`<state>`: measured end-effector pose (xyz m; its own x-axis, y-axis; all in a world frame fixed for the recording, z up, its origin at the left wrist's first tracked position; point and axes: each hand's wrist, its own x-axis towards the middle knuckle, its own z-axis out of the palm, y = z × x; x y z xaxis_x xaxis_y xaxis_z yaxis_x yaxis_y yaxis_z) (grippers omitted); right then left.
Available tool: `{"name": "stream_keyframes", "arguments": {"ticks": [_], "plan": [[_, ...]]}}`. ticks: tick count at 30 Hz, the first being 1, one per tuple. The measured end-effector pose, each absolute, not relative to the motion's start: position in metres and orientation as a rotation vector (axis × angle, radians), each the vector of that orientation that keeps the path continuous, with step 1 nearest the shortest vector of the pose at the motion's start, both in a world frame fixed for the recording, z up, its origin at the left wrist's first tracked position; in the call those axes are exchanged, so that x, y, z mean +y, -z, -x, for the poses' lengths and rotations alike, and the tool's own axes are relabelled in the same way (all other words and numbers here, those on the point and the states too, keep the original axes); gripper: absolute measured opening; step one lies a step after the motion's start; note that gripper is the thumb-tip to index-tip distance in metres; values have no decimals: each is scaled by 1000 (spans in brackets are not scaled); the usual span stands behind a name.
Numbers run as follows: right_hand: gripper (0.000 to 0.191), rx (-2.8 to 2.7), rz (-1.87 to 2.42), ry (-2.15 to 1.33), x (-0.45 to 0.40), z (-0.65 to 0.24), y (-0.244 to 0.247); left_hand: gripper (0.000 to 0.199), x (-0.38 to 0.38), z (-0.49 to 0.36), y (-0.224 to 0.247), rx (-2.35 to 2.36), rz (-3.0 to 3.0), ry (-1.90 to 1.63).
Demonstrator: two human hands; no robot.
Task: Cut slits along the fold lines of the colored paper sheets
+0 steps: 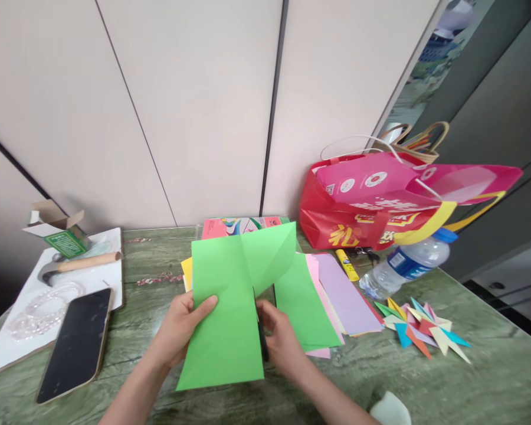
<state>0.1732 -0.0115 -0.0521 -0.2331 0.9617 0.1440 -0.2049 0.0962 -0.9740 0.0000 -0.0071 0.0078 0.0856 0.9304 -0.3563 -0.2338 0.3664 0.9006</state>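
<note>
A sheet of green paper (223,319) is raised above the table, its left side pinched between the thumb and fingers of my left hand (183,321). My right hand (281,336) grips dark-handled scissors (262,333) at the paper's right edge. A cut runs up the sheet from below, and the strip to its right (272,254) bends away toward the upper right. The scissor blades are mostly hidden by the paper. Behind my right hand lies a stack of coloured sheets, with another green sheet (307,307) on top and a purple sheet (343,295) beside it.
Left are a phone (77,336), a hammer (86,262), clear beads (46,310) and a small green box (66,236) on a white board. Right are a red gift bag (331,212), a water bottle (407,265), a yellow glue stick (347,265) and folded paper stars (425,327).
</note>
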Motion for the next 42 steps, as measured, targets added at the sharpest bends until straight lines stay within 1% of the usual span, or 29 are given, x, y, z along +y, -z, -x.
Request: {"name": "stream_keyframes", "arguments": {"ticks": [3, 6, 16, 36, 42], "plan": [[21, -1215, 731, -1531, -11, -171, 53, 27, -7, 0, -7, 1147, -780, -1002], [23, -1194, 727, -1577, -10, -170, 53, 29, -7, 1, -7, 1163, -778, -994], [22, -1162, 722, -1542, -10, -170, 56, 30, -9, -2, -10, 1192, -800, -997], [26, -1161, 776, -1574, -10, -170, 59, 32, -10, -1, -13, 1206, -814, -1000], [24, -1140, 752, -1587, -9, -170, 63, 31, -9, 0, -11, 1187, -822, -997]]}}
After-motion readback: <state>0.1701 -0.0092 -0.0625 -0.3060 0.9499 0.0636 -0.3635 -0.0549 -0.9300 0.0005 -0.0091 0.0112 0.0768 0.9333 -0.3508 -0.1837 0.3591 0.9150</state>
